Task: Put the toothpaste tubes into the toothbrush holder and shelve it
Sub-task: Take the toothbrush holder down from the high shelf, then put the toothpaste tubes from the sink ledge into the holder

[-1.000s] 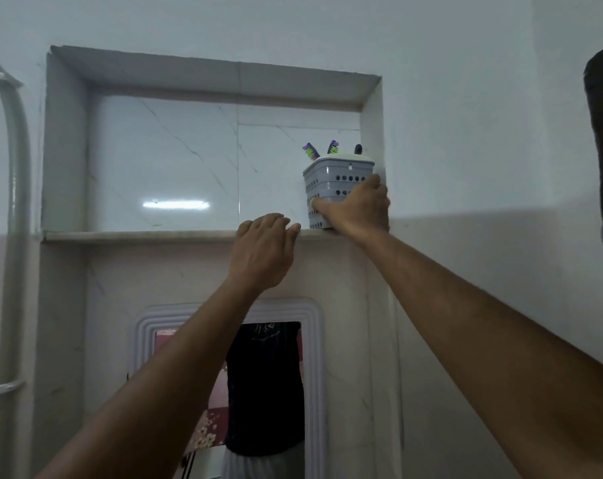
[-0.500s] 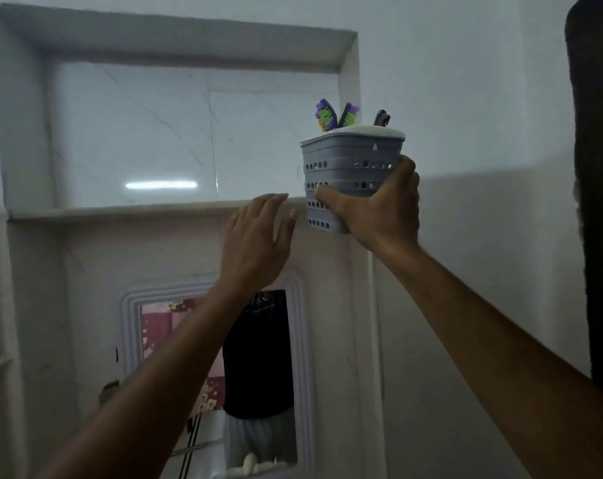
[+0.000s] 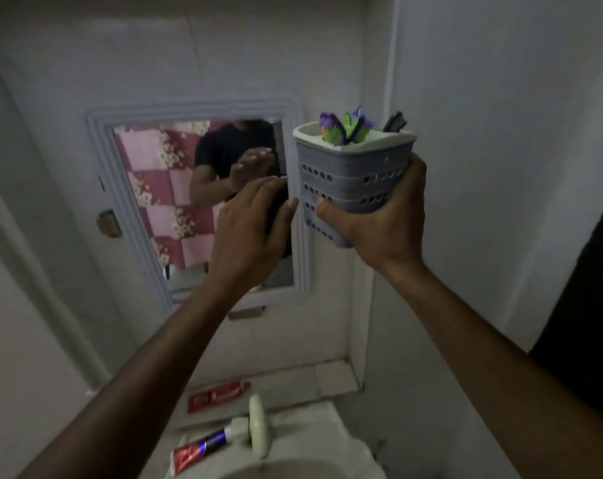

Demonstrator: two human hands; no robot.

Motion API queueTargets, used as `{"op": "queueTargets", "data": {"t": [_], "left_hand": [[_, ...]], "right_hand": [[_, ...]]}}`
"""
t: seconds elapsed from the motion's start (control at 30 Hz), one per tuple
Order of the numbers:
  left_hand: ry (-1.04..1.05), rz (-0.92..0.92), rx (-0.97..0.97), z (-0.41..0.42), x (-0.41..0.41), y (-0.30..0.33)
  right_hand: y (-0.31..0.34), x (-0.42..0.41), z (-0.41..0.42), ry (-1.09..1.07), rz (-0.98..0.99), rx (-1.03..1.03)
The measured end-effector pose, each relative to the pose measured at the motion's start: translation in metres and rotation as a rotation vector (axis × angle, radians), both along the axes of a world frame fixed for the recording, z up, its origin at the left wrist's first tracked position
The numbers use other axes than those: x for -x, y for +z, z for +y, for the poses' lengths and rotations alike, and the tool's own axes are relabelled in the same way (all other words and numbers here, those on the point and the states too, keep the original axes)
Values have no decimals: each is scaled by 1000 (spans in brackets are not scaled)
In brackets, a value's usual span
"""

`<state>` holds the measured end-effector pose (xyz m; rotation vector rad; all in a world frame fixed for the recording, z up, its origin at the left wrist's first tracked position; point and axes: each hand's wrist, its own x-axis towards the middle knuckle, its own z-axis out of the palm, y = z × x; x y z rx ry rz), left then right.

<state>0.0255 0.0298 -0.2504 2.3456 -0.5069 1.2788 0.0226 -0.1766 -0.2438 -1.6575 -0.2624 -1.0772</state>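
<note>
Head view: I see the grey perforated plastic toothbrush holder with a white rim (image 3: pixel 353 181) at about one o'clock, held upright in the air by my right hand (image 3: pixel 379 223), whose fingers wrap its lower wall from beneath. A second ago it stood on the high wall recess shelf; now it has come down to mirror level and the shelf has left the frame. I judge this means the holder was fetched for loading, so the filling step is only starting and shelving comes last.

Purple-and-green toothbrush heads (image 3: pixel 345 127) and a dark one already poke out of its top. My left hand (image 3: pixel 255 226) hovers open just beside the holder at eleven o'clock, fingers spread, holding nothing.

The toothpaste waits below: a red-and-blue tube with a white cap (image 3: pixel 203 447) lies at six o'clock on the white basin (image 3: pixel 310 440), beside the cream tap (image 3: pixel 258 426), and a red flat toothpaste pack (image 3: pixel 219 395) lies on the tiled ledge behind. The white-framed wall mirror (image 3: pixel 196 205) hangs at ten o'clock. The tap stands close to the tube, so reaching down needs care.
</note>
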Motion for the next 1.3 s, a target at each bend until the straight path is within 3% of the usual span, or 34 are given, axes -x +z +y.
{"op": "queueTargets", "data": {"t": [0.33, 0.43, 0.67, 1.0, 1.1, 1.2, 1.3], "left_hand": [[82, 392, 72, 39, 43, -214], [119, 510, 108, 59, 59, -273], [171, 708, 198, 101, 87, -386], [146, 904, 263, 122, 87, -468], [249, 883, 187, 134, 84, -474], [434, 1023, 26, 154, 82, -484], [478, 1138, -166, 166, 78, -490]], "right_hand": [[-218, 20, 34, 131, 422, -5], [-278, 32, 45, 86, 560, 90], [-383, 48, 72, 82, 816, 119], [-461, 54, 97, 6, 1026, 108], [-478, 61, 101, -4, 1055, 95], [-487, 65, 101, 24, 1080, 122], [-492, 65, 98, 59, 1055, 130]]}}
